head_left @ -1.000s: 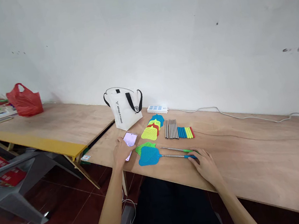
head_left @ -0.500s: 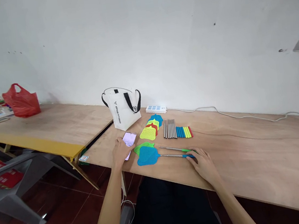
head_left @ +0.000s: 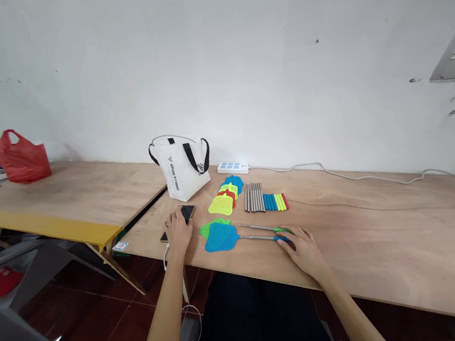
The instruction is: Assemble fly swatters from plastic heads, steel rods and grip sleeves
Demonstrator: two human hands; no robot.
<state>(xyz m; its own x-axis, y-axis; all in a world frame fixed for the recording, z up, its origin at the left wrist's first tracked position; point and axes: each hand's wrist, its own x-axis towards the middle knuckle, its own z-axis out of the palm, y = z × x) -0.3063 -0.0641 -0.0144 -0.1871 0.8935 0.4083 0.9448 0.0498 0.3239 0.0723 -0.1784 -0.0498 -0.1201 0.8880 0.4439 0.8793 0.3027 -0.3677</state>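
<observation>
A smartphone point(head_left: 188, 213) with a dark screen lies at the table's left end. My left hand point(head_left: 179, 233) covers its middle, fingers gripping it. To the right of that hand, a blue fly swatter point(head_left: 220, 236) partly overlaps a green fly swatter head point(head_left: 205, 229). Their metal rods point right, toward one blue and one green handle. My right hand point(head_left: 306, 249) rests over the handle ends, its fingers stretched out and thumb apart. Behind lie overlapping swatter heads point(head_left: 221, 205) in yellow, red and blue, a row of metal tubes point(head_left: 253, 197) and coloured handle grips point(head_left: 275, 202).
A white tote bag point(head_left: 181, 168) with black straps stands at the back left, beside a white power strip point(head_left: 232, 167) whose cable runs along the wall. On the left, a second table point(head_left: 88, 182) carries a red plastic bag point(head_left: 21, 157). A grey chair point(head_left: 22, 290) stands below.
The phone has turned and its lit screen has gone dark, with my left hand now over its middle. My right hand stays at the handles. The view has swung slightly right.
</observation>
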